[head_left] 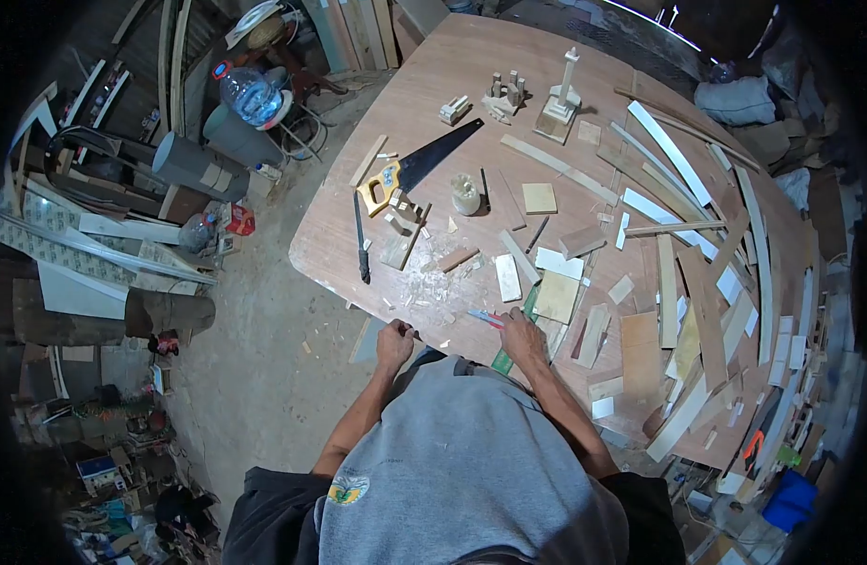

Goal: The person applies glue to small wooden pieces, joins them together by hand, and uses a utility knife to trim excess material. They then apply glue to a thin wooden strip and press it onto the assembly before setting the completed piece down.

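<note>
My right hand [525, 339] is at the near edge of the table with its fingers closed on the red end of a slim red and blue tool [485, 317]; it looks like a cutter, pointing left. Just off the edge, my left hand [394, 346] is curled in a pinch around something small and dark that I cannot make out. Wood shavings and chips [424, 290] are spread between and beyond the hands. A green strip [503, 361] lies partly under my right hand, beside a square wooden piece [555, 296] and a small white block [508, 278].
A yellow-handled handsaw [424, 165] lies beyond the shavings, near a jar [466, 195] and a dark file-like tool [362, 247]. A small wooden tower model [563, 99] stands at the back. Wooden strips [673, 155] crowd the right side. A water bottle [250, 97] stands left of the table.
</note>
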Demonstrator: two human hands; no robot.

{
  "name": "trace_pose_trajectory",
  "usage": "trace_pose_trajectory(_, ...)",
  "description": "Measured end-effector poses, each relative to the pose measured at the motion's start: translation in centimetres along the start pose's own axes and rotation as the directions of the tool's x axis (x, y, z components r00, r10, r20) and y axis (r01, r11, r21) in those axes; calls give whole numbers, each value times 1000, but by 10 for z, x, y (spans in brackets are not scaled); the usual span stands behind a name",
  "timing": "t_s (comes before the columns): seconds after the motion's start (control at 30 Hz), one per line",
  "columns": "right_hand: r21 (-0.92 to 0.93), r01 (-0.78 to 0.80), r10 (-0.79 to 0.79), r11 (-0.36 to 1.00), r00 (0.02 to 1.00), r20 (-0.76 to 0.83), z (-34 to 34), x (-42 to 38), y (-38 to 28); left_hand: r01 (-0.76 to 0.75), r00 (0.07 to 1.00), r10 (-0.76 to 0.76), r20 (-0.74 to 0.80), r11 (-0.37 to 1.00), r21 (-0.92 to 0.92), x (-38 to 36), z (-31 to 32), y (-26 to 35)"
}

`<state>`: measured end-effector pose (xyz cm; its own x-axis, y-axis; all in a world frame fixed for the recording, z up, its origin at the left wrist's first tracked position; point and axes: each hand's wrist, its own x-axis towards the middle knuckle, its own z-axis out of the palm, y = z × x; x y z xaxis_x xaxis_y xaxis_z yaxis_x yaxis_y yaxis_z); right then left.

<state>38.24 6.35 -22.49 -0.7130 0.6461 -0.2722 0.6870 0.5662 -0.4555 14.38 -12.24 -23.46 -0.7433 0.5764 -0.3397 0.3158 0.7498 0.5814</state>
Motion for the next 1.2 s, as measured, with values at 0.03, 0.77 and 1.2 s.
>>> trace_pose_trajectory(0.03,1,6,-6,1000,1000,3,1,-1,-1,5,1000,-5,-5,1000,1,0,1,-2)
trace_pose_trajectory(0.77,85,-265,271,960,960,-73,-3,-10,-29,-97,974,107,-202,993,60,123,-39,11)
trace_pose_trajectory(1.2,-88,-489,444,868,843,-303,-28,87,-5,-489,866,499,33,833,257,163,-100,-25)
